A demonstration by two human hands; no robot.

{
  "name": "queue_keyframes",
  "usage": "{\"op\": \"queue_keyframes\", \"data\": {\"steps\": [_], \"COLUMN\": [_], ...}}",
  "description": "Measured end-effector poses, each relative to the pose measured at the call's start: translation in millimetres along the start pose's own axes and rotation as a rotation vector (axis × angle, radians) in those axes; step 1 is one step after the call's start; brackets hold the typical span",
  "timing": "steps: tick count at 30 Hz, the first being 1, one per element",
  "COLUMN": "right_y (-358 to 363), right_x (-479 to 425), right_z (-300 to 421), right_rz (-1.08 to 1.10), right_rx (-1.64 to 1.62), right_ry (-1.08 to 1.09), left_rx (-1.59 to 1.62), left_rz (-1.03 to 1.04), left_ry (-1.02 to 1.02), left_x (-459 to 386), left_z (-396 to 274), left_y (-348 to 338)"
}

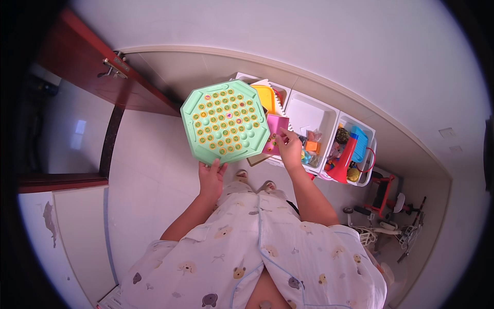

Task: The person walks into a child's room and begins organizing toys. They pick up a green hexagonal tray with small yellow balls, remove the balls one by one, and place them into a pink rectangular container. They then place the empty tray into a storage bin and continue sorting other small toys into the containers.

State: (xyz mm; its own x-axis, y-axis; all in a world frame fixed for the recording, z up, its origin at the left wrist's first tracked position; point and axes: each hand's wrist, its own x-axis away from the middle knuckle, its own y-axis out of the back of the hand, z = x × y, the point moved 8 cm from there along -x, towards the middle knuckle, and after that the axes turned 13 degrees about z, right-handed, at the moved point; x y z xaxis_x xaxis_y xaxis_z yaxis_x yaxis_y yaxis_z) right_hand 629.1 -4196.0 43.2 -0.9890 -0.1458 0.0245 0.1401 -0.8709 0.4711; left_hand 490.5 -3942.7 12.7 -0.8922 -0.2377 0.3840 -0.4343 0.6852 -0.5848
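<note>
My left hand (211, 179) grips the lower edge of a mint-green octagonal game board (197, 150), fingers underneath and thumb at the rim. Rows of round yellow-edged pieces with green faces fill most of its dimples. A few pieces show other pictures, and several dimples at the lower right are bare. Just right of the board is a pink box (278, 122) with several small round pieces at its lower end. My right hand (290, 148) reaches into this box, thumb and fingertips drawn together at the pieces. Whether a piece is between them is too small to tell.
White plastic bins (312, 101) stand along the wall, holding toys, a yellow tray (264, 96), a red toy horn (344, 162) and a blue basket (359, 143). A child's bicycle (386, 228) is at the right. A red-brown door (96, 73) stands ajar at the left.
</note>
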Motion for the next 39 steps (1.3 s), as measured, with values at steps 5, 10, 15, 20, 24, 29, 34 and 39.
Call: {"op": "queue_keyframes", "data": {"steps": [5,10,15,20,24,29,34,39], "right_y": [-19.3,-29.0,-11.0,-4.0,-22.6,-37.0,-17.1,-7.5], "right_x": [-5.9,-10.2,-8.9,-5.9,-6.4,-13.0,-14.7,-15.0], "right_z": [43.4,62.0,41.3,15.1,32.7,59.7,44.5,10.5], "right_rz": [0.14,0.167,0.03,0.032,0.157,0.199,0.074,0.047], "right_rx": [0.053,0.263,0.061,0.125,0.056,0.277,0.108,0.28], "right_ry": [0.219,0.277,0.228,0.01,0.114,0.274,0.3,0.126], "left_rx": [-0.005,-0.051,0.0,0.004,-0.002,-0.018,-0.01,0.003], "left_rz": [0.037,0.077,0.059,0.04,0.039,0.062,0.034,-0.016], "left_ry": [0.015,0.038,0.058,0.016,0.018,0.077,0.112,0.078], "left_x": [2.7,5.6,6.6,6.0,9.1,14.8,15.8,15.2], "left_z": [-0.5,0.1,5.7,4.2,2.4,4.4,11.1,11.4], "left_y": [-3.7,-10.8,-5.4,3.9,5.8,1.2,2.3,10.8]}}
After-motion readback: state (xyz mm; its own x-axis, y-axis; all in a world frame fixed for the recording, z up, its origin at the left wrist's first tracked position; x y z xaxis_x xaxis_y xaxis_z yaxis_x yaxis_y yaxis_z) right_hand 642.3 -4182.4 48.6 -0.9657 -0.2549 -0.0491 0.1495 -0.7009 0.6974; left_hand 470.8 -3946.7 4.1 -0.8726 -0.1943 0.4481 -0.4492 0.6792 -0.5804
